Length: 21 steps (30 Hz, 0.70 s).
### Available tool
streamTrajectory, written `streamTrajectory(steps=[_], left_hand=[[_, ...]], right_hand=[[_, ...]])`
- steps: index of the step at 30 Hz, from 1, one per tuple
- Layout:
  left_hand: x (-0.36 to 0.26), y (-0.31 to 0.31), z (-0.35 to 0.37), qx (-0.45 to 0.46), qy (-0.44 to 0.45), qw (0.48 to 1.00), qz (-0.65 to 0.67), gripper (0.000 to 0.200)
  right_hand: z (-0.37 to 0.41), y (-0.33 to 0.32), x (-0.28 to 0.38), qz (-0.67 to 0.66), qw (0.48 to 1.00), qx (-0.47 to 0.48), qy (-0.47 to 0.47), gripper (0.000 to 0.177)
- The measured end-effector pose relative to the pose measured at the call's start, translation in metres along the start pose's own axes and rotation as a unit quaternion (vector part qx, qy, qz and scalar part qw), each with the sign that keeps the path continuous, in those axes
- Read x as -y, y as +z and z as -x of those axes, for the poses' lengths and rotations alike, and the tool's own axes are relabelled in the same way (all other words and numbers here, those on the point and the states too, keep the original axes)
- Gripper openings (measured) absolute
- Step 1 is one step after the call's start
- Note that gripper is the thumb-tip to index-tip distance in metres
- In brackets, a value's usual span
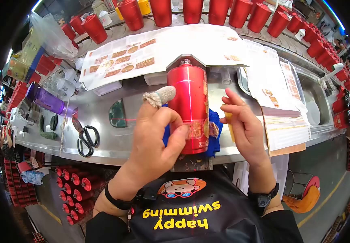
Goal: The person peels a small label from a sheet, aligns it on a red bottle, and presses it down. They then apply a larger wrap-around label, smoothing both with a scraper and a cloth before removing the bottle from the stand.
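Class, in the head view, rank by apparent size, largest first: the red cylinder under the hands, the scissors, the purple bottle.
1. red cylinder, clearly largest.
2 and 3. purple bottle and scissors look about alike; the lens bends the edge of the picture, so I leave them unranked.

Left hand (158, 133) is clasping the red cylinder (189, 89), which is lying on a blue cloth (216, 127), thumb pressing its label (199, 129). Right hand (244, 125) is holding a yellow scraper (229, 131) just beside it. Scissors (86, 139) are lying well left
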<state>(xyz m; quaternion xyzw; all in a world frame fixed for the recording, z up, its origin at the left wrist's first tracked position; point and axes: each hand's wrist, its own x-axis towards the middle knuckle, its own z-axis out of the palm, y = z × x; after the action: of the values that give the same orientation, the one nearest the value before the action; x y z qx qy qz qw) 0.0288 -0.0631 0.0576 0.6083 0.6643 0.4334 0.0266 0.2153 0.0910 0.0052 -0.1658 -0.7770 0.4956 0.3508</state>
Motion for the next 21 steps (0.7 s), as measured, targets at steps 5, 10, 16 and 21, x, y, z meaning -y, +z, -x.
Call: streamTrajectory(steps=[5, 10, 16, 21], left_hand=[[0.003, 0.002, 0.008, -0.01, -0.054, 0.998, 0.014, 0.009], [0.006, 0.0, 0.01, -0.006, -0.068, 0.998, 0.007, 0.01], [0.013, 0.006, 0.013, -0.022, -0.059, 0.998, 0.006, 0.012], [0.015, 0.007, 0.014, -0.015, -0.06, 0.998, 0.004, 0.011]], right_hand=[[-0.006, 0.027, 0.015, 0.103, 0.994, -0.026, -0.015, 0.05], [-0.007, 0.049, 0.008, 0.195, 0.979, -0.014, -0.055, 0.085], [-0.007, 0.051, 0.005, 0.186, 0.981, -0.015, -0.051, 0.081], [-0.007, 0.048, 0.006, 0.17, 0.984, -0.004, -0.06, 0.074]])
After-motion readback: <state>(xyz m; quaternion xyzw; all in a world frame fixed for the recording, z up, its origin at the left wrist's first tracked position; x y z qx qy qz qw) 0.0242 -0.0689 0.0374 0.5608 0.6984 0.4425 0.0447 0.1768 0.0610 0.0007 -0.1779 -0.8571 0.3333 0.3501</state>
